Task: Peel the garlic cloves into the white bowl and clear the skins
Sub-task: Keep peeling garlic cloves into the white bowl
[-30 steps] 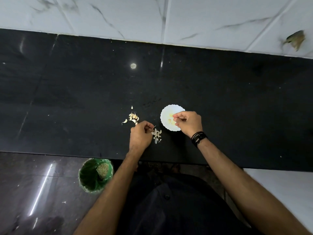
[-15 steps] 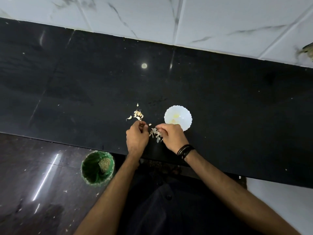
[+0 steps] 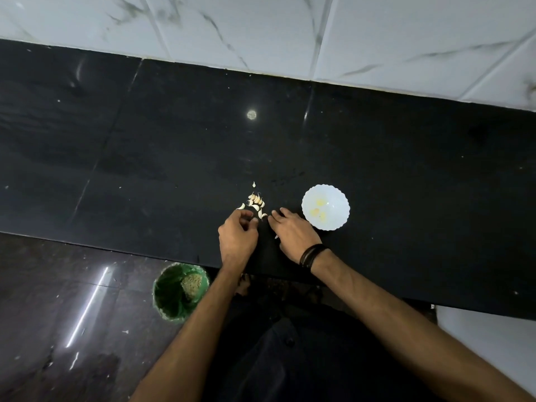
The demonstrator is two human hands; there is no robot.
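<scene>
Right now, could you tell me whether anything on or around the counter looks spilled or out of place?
Pale flecks that may be skin scraps lie scattered on the dark floor beside the green bin, not inside it. On the counter, the garlic cloves sit in a loose pile, and the white bowl stands upright with its contents inside.

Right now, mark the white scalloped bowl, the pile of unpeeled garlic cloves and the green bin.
white scalloped bowl (image 3: pixel 340 196), head view, bare inner wall.
pile of unpeeled garlic cloves (image 3: pixel 256 200), head view, middle of pile.
green bin (image 3: pixel 168 288), head view, inner wall.
</scene>
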